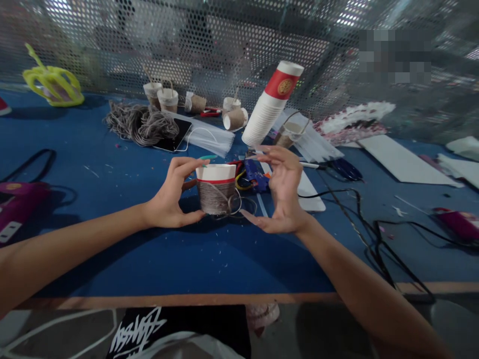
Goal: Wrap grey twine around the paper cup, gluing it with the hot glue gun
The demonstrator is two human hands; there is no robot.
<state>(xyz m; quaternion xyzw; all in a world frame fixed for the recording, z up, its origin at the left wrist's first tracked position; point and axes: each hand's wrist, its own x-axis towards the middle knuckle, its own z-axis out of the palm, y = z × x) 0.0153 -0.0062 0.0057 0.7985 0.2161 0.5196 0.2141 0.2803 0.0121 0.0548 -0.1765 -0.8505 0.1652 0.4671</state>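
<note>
A paper cup [216, 173] with a white upper part and a red band stands in front of me. Grey-brown cord [213, 197] is wound round its lower part, and a loose end curls off to the right. My left hand [175, 192] grips the cup from the left, index finger near the top and thumb at the base. To the right of the cup, my right hand [282, 187] is open with its fingers curved and apart, and I see nothing in it. Behind the cup lies a blue tool [256, 175], partly hidden, beside yellow and red handles.
A leaning stack of paper cups [267, 107] rises behind my right hand. Farther back are a cord bundle [140, 124], several cord-wrapped cups [167, 98] and clear glue sticks [213, 137]. Black cables [374, 229] trail across the right. A yellow woven piece [54, 85] sits far left.
</note>
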